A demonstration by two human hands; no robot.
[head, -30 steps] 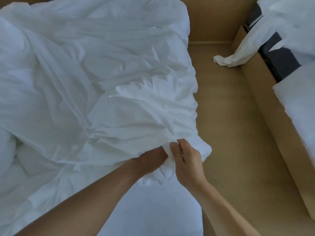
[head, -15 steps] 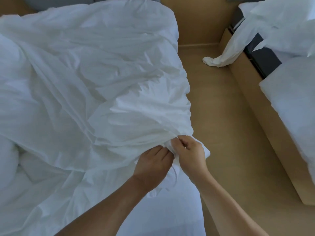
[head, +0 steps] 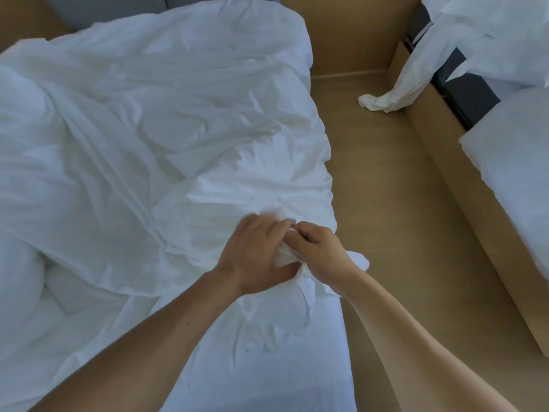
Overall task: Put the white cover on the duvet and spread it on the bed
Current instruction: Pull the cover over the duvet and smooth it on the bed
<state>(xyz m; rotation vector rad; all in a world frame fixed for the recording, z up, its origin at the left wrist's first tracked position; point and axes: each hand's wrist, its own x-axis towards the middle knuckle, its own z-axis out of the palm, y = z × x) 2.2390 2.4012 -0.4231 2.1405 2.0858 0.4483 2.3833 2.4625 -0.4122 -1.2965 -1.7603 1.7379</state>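
Observation:
A crumpled white cover (head: 166, 120) lies over most of the bed (head: 267, 382), with the puffy duvet (head: 20, 263) showing at the left. Near the bed's right edge my left hand (head: 255, 254) and my right hand (head: 320, 251) meet at a bunched corner of the cover (head: 285, 257). My right hand pinches that corner; my left hand's fingers curl over the same bunch of fabric. A small flap of the corner sticks out to the right of my right wrist.
A wooden floor (head: 395, 233) runs along the bed's right side. A second bed (head: 511, 185) with a wooden frame stands at the right, and white linen (head: 395, 93) hangs from it onto the floor. A grey headboard (head: 104, 7) is at the top.
Both hands moved up the bed along the cover's edge. My left hand came out from under the fabric and now lies on top of the bunched corner beside my right hand.

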